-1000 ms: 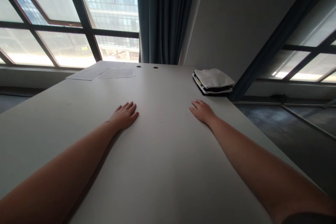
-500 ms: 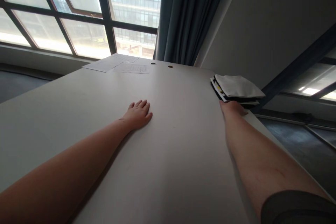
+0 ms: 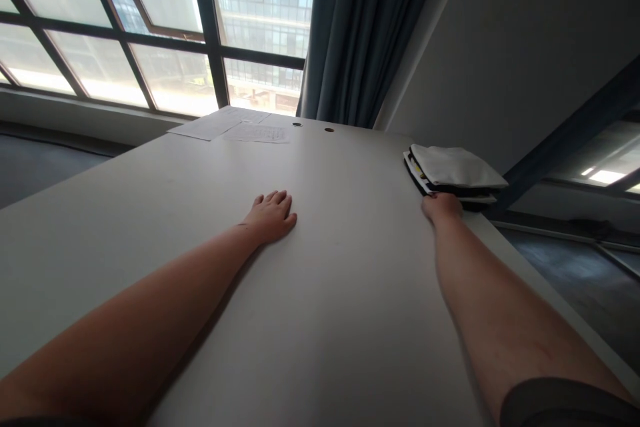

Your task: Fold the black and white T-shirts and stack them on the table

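Note:
My left hand (image 3: 273, 217) lies palm down on the white table (image 3: 330, 267), fingers stretched out and holding nothing. At the table's right edge sits a white folded stack with black edges (image 3: 457, 168), soft-looking, with a bit of yellow showing between its layers at the left end. My right hand (image 3: 443, 207) is at the near side of this stack, its fingers closed at the lower layers. The stack partly hides those fingertips.
Sheets of paper (image 3: 257, 132) lie at the table's far left corner. Two round holes (image 3: 329, 130) pierce the far end. Beyond stand a blue-grey curtain (image 3: 360, 40), a window (image 3: 260, 7) and a grey wall (image 3: 525, 27).
My right hand's fingers have drawn in and closed at the stack's near edge. My left hand stays flat on the table. The whole view has shifted slightly.

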Demonstrator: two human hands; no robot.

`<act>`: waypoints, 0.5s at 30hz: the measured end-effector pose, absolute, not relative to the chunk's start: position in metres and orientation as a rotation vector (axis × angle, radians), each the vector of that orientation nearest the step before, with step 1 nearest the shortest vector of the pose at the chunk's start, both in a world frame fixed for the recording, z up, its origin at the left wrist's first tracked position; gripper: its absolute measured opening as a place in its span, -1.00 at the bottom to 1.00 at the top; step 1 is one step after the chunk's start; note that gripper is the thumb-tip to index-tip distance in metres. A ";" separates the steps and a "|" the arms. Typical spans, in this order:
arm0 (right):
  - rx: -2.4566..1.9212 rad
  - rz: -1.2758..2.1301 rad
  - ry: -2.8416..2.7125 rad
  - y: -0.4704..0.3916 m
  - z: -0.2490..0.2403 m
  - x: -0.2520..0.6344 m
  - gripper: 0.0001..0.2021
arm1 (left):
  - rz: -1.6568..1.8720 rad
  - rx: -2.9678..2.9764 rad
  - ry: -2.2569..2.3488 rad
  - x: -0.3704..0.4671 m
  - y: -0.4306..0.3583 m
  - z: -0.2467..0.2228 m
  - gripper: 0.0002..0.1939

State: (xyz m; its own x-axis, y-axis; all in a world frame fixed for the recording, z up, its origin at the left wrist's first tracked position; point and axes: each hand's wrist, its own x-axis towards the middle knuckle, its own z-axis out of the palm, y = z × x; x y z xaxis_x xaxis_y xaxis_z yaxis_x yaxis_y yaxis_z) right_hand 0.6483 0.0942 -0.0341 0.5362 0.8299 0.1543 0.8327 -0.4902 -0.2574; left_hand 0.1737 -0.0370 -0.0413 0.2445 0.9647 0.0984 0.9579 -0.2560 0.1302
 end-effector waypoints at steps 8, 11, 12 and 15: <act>-2.361 0.037 -1.579 0.039 -0.026 0.604 -0.56 | 0.375 2.428 2.001 0.168 -0.003 -0.043 -0.53; -2.272 0.043 -1.707 0.009 -0.021 0.574 -0.60 | 0.423 2.366 2.095 0.175 0.005 -0.040 -0.53; -2.241 0.043 -1.753 -0.001 -0.020 0.563 -0.61 | 0.439 2.348 2.106 0.177 0.005 -0.040 -0.53; -2.153 0.053 -1.887 -0.030 -0.017 0.525 -0.63 | 0.487 2.303 2.094 0.179 0.006 -0.040 -0.55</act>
